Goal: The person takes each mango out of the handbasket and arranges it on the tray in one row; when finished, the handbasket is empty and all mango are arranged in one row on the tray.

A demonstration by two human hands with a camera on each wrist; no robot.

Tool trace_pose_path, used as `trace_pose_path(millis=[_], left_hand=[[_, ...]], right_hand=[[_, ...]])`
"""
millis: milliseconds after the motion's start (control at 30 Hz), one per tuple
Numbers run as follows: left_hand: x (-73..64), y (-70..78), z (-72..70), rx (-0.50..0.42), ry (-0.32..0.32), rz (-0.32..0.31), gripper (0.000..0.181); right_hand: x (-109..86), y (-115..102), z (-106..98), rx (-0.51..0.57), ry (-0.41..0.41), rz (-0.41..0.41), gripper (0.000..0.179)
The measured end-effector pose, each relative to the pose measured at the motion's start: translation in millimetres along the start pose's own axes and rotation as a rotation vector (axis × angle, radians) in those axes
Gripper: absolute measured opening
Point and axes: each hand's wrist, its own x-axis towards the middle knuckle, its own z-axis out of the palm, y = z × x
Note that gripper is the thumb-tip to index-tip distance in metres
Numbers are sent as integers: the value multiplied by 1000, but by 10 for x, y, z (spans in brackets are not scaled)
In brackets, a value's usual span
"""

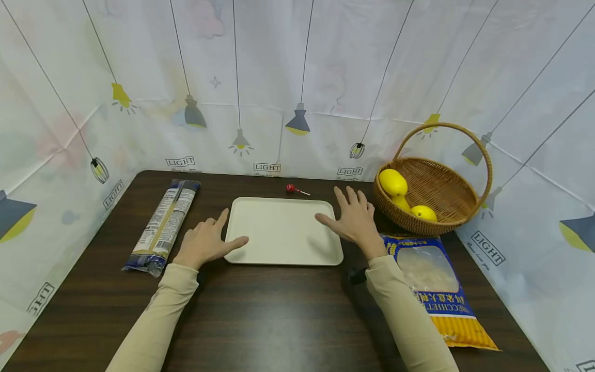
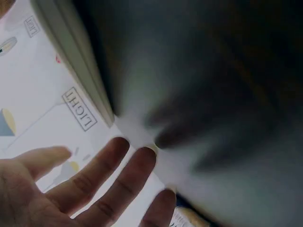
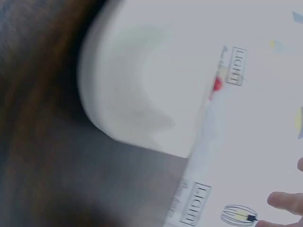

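- From where I stand, both hands are released, with fingers and thumbs spread: the left hand at the left end of a cream tray, the right hand at its right end. Whether either touches the rim, I cannot tell.
- The tray lies flat on the dark worktop, between the hands.
- "LIGHT" is printed in boxes again and again across the pale backdrop; the script beneath is too small for me to read. On the left side one box shows "THE".
- At the right, a blue and yellow bag carries Chinese characters and big letters turned upside down, of which I make out "ECCHET". The right sleeve covers part of it.
- At the left, a long clear-and-blue packet bears a barcode and dense small print, illegible from here.
- A wicker basket behind the bag holds yellow fruits; its wall hides their lower parts.
- A red lollipop lies just behind the tray.
- By the right cuff sits something black, hard to make out.
- In the right wrist view the tray corner is blurred and the fingers are cut off by the edge; in the left one, much of the worktop is a dark smear.
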Motion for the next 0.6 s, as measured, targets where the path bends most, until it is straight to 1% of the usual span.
trace_pose_path(millis=[133,200,367,600], left_hand=[[-17,-35,43,-16,-40,21,113],[-26,-42,62,-31,-61,23,114],[-52,-21,85,-62,-113,38,116],[-66,-1,132,-38,-150,69,120]], right_hand=[[41,36,-157,-9,92,-50,97],[74,78,-238,-25,122,-61,96],[146,234,-427,-38,135,-55,96],[272,570,-664,-73,142,-7,97]])
